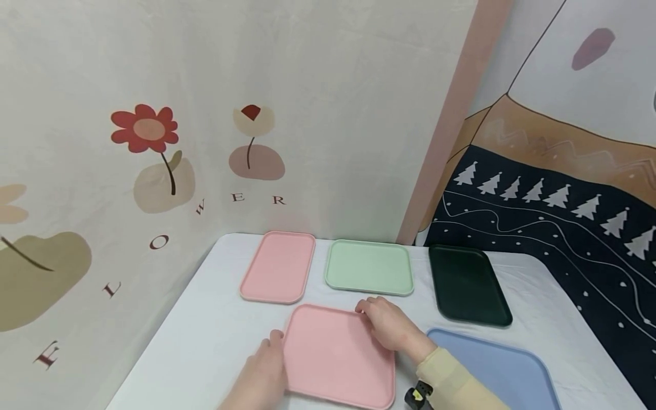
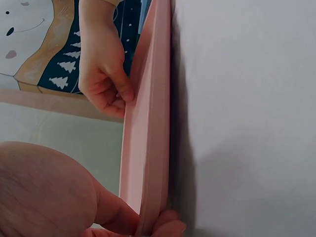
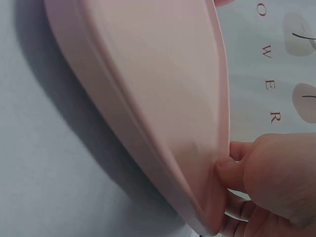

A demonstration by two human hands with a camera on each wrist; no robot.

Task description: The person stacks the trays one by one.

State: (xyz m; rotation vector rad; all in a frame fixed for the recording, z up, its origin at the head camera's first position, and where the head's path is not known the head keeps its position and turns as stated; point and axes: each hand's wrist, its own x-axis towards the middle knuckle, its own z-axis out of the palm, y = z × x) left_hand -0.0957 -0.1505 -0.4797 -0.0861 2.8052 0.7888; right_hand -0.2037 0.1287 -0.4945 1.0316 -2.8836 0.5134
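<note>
A large pink tray point(image 1: 338, 359) with rounded corners and a low rim lies between both hands, near the front of the table. My left hand point(image 1: 263, 367) pinches its left edge, with thumb and fingers on either side of the rim in the left wrist view. On the far edge, close to the right corner, my right hand point(image 1: 389, 327) holds the rim; the right wrist view shows the thumb point(image 3: 229, 170) on the inner side and fingers outside. Along the tray's side wall point(image 2: 159, 113) a dark shadow falls on the white cloth.
Behind stand a smaller pink tray point(image 1: 279, 267), a light green tray point(image 1: 369, 267) and a dark green tray point(image 1: 468, 285) in a row. A blue tray point(image 1: 499, 370) lies to the right, partly under the right forearm. Printed curtains point(image 1: 328, 114) border the white table point(image 1: 205, 336).
</note>
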